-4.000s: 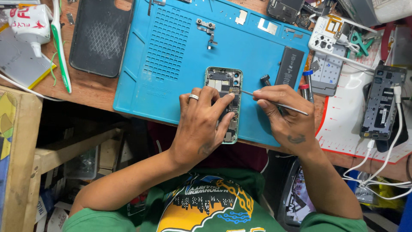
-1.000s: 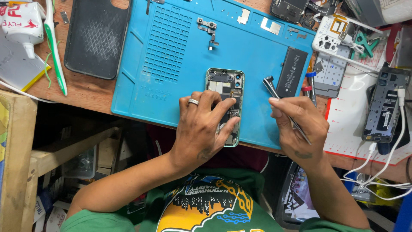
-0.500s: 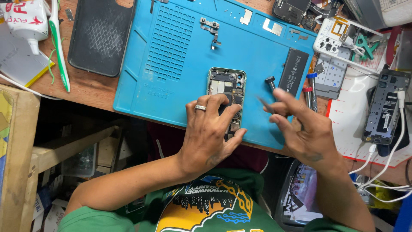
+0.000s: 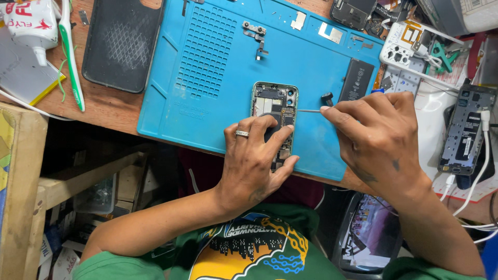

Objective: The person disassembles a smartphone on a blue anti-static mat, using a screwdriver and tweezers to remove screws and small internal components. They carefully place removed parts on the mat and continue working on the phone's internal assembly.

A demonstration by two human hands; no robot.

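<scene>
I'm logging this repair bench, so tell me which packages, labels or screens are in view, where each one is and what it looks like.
White squeeze tube: top left corner, red printing, nozzle pointing down.
Black battery: right part of the blue mat, slim rectangle with a label.
Opened phone: far right, dark, white label, white cable plugged in.
Dark screen panel: top edge, black, glossy.

A black mesh-textured phone case lies on the wooden bench left of the blue mat; a green-and-white toothbrush and a white glue bottle lie further left. A black battery rests at the mat's right edge; beyond it sits a dark phone with a white cable plugged in.
</scene>
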